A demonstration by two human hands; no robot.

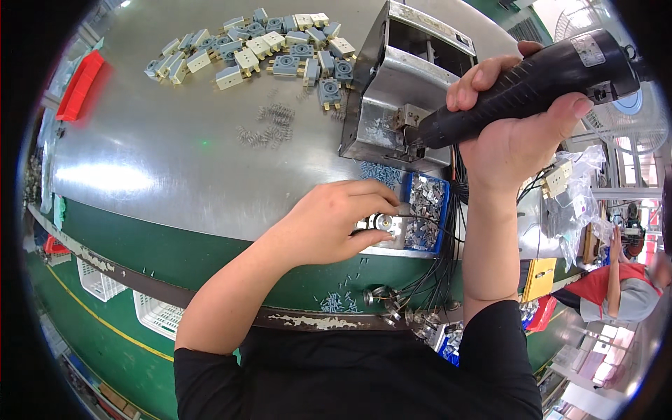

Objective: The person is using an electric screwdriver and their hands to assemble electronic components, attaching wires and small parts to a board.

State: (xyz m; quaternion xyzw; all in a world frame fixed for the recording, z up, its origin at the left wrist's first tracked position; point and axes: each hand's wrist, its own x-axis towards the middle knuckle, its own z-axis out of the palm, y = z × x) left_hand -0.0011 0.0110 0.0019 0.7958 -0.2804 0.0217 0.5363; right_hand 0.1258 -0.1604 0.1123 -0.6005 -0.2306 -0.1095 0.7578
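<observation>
My right hand (507,143) is wrapped around a black electric screwdriver (525,87), held at a slant. The tip of the screwdriver points down-left to the front of a metal box-shaped machine, a screw feeder (371,129); whether it touches is hard to tell. Near the bench's front edge my left hand (339,220) grips a small round metal part (383,222) between thumb and fingers. A thin black cable seems to run right from it. Just right of my fingers lies a blue bin (444,231) full of small metal pieces.
Several grey and cream socket-like blocks (259,47) lie at the back, with loose springs (269,126) nearer. Blue screws (380,173) lie by the feeder, more screws (338,302) at the front. Black cables (441,280) hang over the edge. A person (619,290) stands far right.
</observation>
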